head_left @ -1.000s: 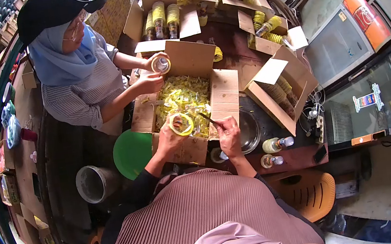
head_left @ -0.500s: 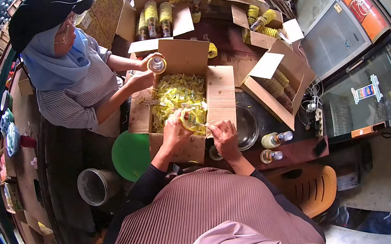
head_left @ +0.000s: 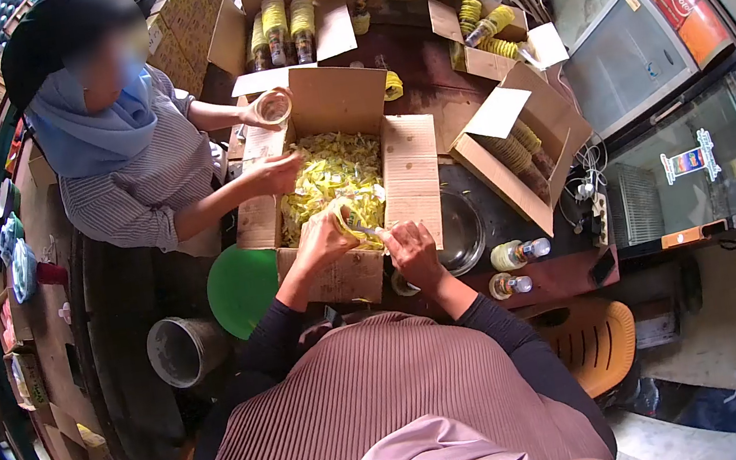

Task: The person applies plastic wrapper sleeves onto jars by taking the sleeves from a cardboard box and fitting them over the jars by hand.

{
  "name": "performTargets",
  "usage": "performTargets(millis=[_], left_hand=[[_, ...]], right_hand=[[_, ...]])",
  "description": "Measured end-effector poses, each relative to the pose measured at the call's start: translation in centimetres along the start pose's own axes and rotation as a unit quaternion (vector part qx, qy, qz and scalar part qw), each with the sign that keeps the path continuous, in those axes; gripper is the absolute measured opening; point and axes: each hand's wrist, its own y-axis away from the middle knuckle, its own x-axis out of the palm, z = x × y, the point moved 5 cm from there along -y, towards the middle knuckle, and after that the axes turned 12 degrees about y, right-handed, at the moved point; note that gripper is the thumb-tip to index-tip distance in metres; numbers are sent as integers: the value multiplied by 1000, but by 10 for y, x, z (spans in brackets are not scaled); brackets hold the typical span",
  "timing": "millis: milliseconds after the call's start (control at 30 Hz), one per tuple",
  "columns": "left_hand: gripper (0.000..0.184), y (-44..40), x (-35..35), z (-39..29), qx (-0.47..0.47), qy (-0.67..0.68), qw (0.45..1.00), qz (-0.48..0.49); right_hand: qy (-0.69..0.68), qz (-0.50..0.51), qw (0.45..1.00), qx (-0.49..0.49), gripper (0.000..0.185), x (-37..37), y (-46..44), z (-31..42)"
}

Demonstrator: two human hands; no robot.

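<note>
An open cardboard box [head_left: 408,168] full of small yellow pieces [head_left: 333,178] stands in front of me. Over its near edge, my left hand [head_left: 324,238] is wrapped round a clear cup with a yellow rim [head_left: 347,218], which is tilted toward the right. My right hand [head_left: 415,251] pinches a thin utensil [head_left: 370,230], whose tip points left at the cup's mouth. Across the box's left side, a co-worker holds a round clear container [head_left: 273,107] in one hand and has the other hand [head_left: 274,175] at the box's edge.
A metal bowl [head_left: 461,234] and two small bottles [head_left: 520,253] are right of the box. Another box [head_left: 511,177] holds stacked yellow-rimmed cups, as do boxes at the back. A green round item [head_left: 243,290] and a grey bucket [head_left: 185,350] lie to the left.
My left hand has tilted the cup, and my right hand has brought the utensil to its mouth. The co-worker's hands have moved apart. The view has shifted slightly.
</note>
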Motion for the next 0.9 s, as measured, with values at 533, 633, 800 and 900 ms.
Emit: performTargets(millis=[533,633,800,900], left_hand=[[37,-7,4,26,-23,70,997,37],[39,-8,2,26,4,69,997,17],[41,-6,4,16,58,32,998,-17],[38,-5,9,18,54,-11,998,-21]], right_hand=[[-109,-9,986,129,18,15,-2,-16],[-146,-11,973,176,11,6,-1,-21],[-125,-4,979,162,10,-1,3,-14],[-90,13,985,149,9,-2,6,-9]])
